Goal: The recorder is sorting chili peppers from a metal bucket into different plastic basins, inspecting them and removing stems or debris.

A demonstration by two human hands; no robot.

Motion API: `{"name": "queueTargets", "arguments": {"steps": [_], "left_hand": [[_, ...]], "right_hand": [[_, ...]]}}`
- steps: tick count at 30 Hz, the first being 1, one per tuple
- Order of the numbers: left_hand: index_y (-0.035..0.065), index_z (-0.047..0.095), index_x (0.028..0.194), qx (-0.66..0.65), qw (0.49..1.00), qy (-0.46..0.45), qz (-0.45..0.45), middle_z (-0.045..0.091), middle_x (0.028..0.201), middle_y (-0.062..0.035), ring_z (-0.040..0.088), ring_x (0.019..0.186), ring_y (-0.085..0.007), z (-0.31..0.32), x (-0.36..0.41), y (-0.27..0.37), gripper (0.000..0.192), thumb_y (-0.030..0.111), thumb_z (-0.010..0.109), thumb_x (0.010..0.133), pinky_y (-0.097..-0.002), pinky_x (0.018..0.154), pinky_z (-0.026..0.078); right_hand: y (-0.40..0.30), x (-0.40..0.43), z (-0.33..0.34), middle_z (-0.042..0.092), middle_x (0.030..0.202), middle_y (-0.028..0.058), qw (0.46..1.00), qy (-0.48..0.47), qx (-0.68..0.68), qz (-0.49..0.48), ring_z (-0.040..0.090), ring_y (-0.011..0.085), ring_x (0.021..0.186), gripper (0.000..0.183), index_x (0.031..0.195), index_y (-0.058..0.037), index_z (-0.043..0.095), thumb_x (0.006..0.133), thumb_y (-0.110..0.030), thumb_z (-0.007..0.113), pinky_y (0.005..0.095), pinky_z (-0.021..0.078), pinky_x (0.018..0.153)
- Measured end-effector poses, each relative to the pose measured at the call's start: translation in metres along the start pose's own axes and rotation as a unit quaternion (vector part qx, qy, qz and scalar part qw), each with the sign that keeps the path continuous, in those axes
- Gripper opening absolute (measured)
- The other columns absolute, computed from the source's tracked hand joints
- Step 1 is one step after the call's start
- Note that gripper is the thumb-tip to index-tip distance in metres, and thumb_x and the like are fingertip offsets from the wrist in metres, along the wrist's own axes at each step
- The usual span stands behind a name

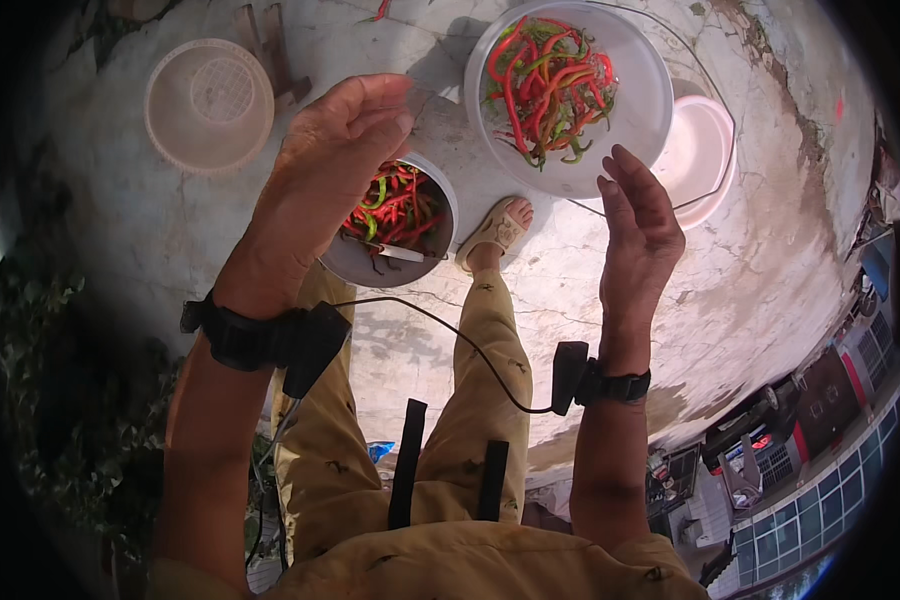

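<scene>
My left hand (337, 142) is raised above a smaller bucket (379, 274), with its fingers stretched out and nothing seen in them. That bucket holds red and green chili peppers (401, 202), and its white handle grip (401, 253) lies across them; my hand hides part of it. Close to the near rim of a large white bucket (641, 97), my right hand (641, 210) has loosely bent fingers and no visible object. More long red and green chili peppers (547, 90) lie inside the large bucket, whose wire handle (709, 64) hangs around its side.
A pale pink basin (694, 150) stands partly behind the large bucket. To the left sits a white plastic basket (176, 139) beside wooden pieces (274, 52). My sandalled foot (499, 232) rests on cracked concrete (405, 337). A cable (457, 337) links my two wrist devices.
</scene>
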State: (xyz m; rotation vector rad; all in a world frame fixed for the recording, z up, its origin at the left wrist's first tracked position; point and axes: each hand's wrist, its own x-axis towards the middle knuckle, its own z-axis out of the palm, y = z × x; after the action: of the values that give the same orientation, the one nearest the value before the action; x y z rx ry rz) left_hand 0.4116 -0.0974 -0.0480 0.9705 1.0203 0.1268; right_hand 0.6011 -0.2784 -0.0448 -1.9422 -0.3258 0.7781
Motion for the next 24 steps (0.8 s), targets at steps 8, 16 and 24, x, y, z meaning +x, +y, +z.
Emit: {"name": "queueTargets", "arguments": {"steps": [8, 16, 24], "left_hand": [[0.0036, 0.056, 0.113, 0.011, 0.98, 0.115, -0.159, 0.061, 0.106, -0.004, 0.059, 0.095, -0.0131, -0.075, -0.067, -0.097, 0.023, 0.017, 0.052, 0.096, -0.031, 0.087, 0.048], [0.0087, 0.055, 0.122, 0.417, 0.897, -0.045, 0.136, 0.055, 0.121, -0.0118, 0.05, 0.113, -0.0281, -0.027, -0.058, -0.095, 0.043, 0.004, 0.066, 0.08, -0.0403, 0.101, 0.036], [0.0037, 0.065, 0.101, 0.444, 0.865, -0.228, 0.047, 0.062, 0.083, -0.0104, 0.054, 0.078, -0.0304, -0.032, -0.059, -0.112, 0.032, -0.003, 0.069, 0.07, -0.0386, 0.079, 0.043]], "right_hand": [[0.095, -0.063, 0.014, 0.068, 0.092, 0.0054, 0.97, -0.132, 0.006, 0.203, 0.061, 0.0092, 0.082, 0.021, 0.107, 0.004, 0.064, 0.088, 0.0, 0.057, 0.0226, 0.0488, 0.078], [0.289, -0.1, 0.026, 0.069, 0.084, 0.0152, 0.928, -0.131, -0.199, 0.287, 0.067, 0.0253, 0.078, 0.02, 0.089, -0.001, 0.07, 0.073, -0.01, 0.063, 0.0327, 0.0513, 0.072], [0.405, -0.113, 0.079, 0.068, 0.095, 0.0189, 0.922, -0.221, -0.267, 0.171, 0.063, 0.0363, 0.094, 0.031, 0.099, -0.0115, 0.071, 0.072, -0.007, 0.055, 0.044, 0.0495, 0.085]]}}
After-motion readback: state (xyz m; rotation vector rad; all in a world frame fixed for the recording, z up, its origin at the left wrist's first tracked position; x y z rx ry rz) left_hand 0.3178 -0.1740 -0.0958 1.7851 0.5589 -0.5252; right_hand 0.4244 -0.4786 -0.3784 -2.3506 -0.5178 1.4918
